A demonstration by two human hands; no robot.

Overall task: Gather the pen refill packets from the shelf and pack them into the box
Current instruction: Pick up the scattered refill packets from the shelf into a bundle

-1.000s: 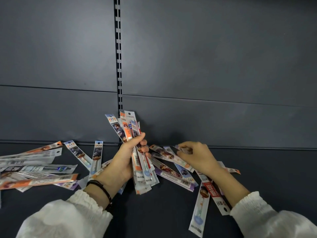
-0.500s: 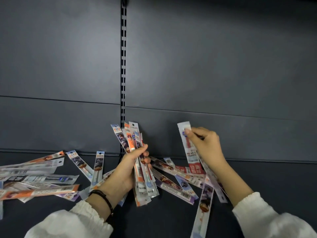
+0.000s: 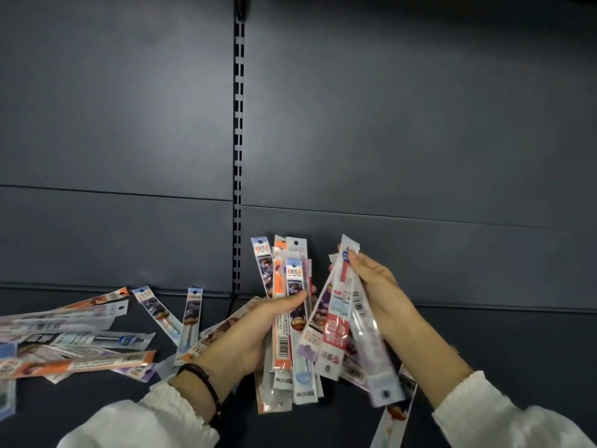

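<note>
Lower middle: the left hand (image 3: 255, 331) grips a packet bunch (image 3: 280, 279), the right hand (image 3: 378, 295) grips extra packets (image 3: 336, 331). Best to slide them together flat, ends even.

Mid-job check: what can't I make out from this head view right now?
Box: nowhere in the head view.
Left bundle in the left grip: packets overlap, count unclear.
Right bundle in the right grip: blurred, print unreadable.
Loose packets on the shelf: leftmost cut off by the frame's left edge.
</note>
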